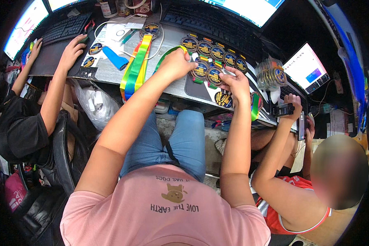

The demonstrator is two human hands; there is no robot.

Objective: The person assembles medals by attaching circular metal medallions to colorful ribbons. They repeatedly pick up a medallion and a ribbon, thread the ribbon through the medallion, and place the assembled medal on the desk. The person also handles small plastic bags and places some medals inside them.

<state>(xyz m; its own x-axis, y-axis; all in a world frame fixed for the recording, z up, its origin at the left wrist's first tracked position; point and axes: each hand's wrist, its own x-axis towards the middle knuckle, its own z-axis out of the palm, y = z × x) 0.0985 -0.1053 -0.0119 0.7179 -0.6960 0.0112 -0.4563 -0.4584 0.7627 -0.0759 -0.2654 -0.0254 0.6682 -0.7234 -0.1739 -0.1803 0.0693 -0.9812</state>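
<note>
At the middle of the desk (104,74), with its grey wood grain, two round medals (214,76) lie side by side, dark discs with gold lettering and thick metallic rims, bright ribbon showing at their edges. Look at the left hand (176,64): fingers curled, thumb stretched to the nearer disc's rim, a smooth green ribbon (166,54) looping beside it; whether the fingers grip that cloth, I can't tell. Over to the right hand (236,85), half open, thumb up against the other medal's edge, though a firm pinch can't be made out. Just beyond, a slanting row of matching discs (217,52), rims nearly touching! Off to the left, flat yellow, green and blue ribbons (135,69) drape over the desk edge below another medal (150,29), a thin white cable (162,41) curving around. Right side now, and a shiny clear-wrapped stack (270,76) sits near the laptop (307,67). Farther out, a crinkled see-through bag (95,102) bulges below the desk, and a co-worker's hand (71,51) rests at a dark mouse (83,39).
</note>
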